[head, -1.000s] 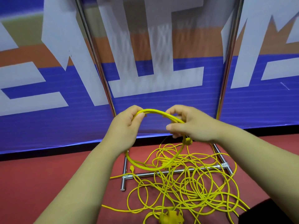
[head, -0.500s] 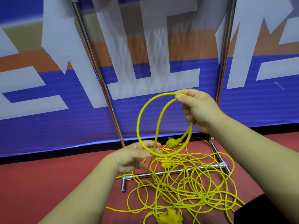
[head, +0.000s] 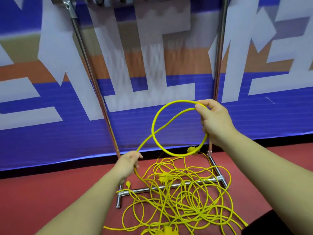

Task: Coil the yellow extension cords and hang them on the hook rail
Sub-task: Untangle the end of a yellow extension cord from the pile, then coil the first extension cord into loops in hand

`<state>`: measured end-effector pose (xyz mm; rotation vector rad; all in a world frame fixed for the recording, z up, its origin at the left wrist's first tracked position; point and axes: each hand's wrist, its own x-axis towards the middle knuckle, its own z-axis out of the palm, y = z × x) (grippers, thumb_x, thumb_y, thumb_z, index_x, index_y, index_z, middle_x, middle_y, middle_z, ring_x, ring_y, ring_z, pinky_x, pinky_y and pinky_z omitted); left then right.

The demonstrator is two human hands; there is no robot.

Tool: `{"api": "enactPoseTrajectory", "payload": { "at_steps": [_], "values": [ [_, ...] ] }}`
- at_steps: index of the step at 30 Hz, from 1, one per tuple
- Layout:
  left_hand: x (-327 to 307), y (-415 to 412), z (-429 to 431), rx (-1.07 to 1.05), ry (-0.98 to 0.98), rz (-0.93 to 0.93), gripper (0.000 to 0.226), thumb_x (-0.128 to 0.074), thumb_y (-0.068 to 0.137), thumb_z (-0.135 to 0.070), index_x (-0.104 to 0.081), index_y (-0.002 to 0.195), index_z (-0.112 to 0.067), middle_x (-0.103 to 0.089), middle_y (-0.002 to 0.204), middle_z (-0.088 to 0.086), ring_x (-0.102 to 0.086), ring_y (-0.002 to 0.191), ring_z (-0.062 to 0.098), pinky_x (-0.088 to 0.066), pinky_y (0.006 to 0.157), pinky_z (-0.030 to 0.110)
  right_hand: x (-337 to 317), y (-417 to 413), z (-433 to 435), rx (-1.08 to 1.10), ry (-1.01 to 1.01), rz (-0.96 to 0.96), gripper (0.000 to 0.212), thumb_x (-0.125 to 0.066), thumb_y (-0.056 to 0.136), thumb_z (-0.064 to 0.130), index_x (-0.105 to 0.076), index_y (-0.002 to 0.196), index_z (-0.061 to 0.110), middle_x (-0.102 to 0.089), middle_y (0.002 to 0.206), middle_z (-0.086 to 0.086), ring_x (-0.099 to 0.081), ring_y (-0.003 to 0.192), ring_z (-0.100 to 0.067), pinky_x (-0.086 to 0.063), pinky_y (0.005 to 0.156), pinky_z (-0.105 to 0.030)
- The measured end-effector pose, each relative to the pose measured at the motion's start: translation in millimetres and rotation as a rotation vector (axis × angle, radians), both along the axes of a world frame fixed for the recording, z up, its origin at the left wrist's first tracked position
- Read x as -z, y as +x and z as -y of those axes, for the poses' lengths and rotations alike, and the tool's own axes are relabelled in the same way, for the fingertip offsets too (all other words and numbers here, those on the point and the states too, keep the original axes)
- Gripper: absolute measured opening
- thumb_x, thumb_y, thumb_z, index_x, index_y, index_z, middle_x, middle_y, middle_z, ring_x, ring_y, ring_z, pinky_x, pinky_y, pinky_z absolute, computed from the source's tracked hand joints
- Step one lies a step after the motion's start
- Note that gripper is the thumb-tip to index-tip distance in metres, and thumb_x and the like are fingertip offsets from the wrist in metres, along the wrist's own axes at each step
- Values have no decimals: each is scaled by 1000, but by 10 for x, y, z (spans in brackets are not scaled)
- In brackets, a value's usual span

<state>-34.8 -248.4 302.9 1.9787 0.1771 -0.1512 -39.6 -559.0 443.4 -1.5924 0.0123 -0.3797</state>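
Note:
My right hand (head: 214,120) holds up one round loop of yellow extension cord (head: 155,119), pinching its top between thumb and fingers. A yellow plug (head: 192,150) hangs at the loop's lower right. From the loop the cord runs down-left to my left hand (head: 129,162), which grips it low near the floor. The rest of the yellow cords lie in a tangled heap (head: 183,200) on the red floor over the rack's base. The hook rail (head: 101,0) shows at the top edge between two chrome poles.
A chrome rack stands ahead: left pole (head: 89,78), right pole (head: 218,65), and a floor crossbar (head: 140,190) under the cords. Behind it hangs a blue, white and orange banner (head: 33,116). A dark object (head: 271,224) sits at the lower right.
My left hand let go of the loop's top, dropped down and slid left along the cord. My right hand raised the loop. The view tilted up, showing the hook rail.

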Motion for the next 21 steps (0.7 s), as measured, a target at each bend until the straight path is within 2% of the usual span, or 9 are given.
{"api": "enactPoseTrajectory", "payload": {
  "at_steps": [2,5,7,10,12,14,16,18,21],
  "values": [
    [-345,23,59,-105,-182,39,27,-40,107,-20,-64,97,-14,-34,60,-2,-35,52,11,-42,52,25,-32,-9,101,42,-54,15,9,-61,95,33,-69,96,29,-42,55,3,-34,47,-17,-29,44,-28],
    [-1197,148,69,-157,-248,167,28,-38,106,-17,-64,99,-13,-25,59,-4,-24,46,9,-23,44,22,-277,7,182,68,-130,42,10,-60,94,34,-68,97,28,-45,55,4,-37,44,-16,-31,43,-26],
    [-2034,270,81,-168,-232,294,25,-42,104,-17,-67,102,-11,-25,58,-4,-23,45,10,-20,44,22,-681,68,223,102,-163,112,10,-61,94,35,-67,96,28,-50,57,6,-40,43,-13,-33,45,-26],
    [-3429,304,243,-121,-157,486,23,-48,101,-12,-70,107,-7,-25,58,0,-22,47,14,-18,46,22,-1570,121,292,154,-182,283,9,-60,95,32,-67,98,26,-61,72,6,-47,51,-9,-37,51,-25],
    [-4221,195,422,-91,-90,579,24,-48,100,-11,-71,106,-9,-35,58,5,-26,45,14,-20,45,21,-2162,91,359,188,-183,380,7,-60,96,30,-66,98,26,-61,73,5,-50,56,-10,-40,48,-20],
    [-4844,4,624,-75,-9,670,24,-49,97,-12,-72,101,-11,-45,58,3,-36,43,15,-28,44,21,-2604,17,450,201,-174,455,7,-61,96,29,-66,97,25,-62,77,3,-53,62,-12,-38,45,-13],
    [-5323,-188,803,-84,42,779,29,-46,96,-11,-73,106,-10,-37,53,-1,-32,43,16,-26,46,23,-2853,-69,552,207,-156,492,11,-61,95,31,-69,99,24,-67,86,3,-59,74,-14,-43,54,-17],
    [-5669,-367,948,-53,44,865,30,-44,99,-13,-72,108,-9,-31,58,0,-28,46,16,-23,46,23,-2960,-188,626,192,-126,507,13,-62,94,34,-70,98,24,-69,91,6,-62,82,-12,-49,66,-26],
    [-5734,-484,1050,59,51,865,28,-43,103,-15,-70,106,-12,-30,61,0,-26,50,15,-21,48,24,-2893,-287,687,149,-79,517,10,-63,95,30,-71,96,24,-68,87,9,-61,79,-6,-49,68,-28]
  ]
}}
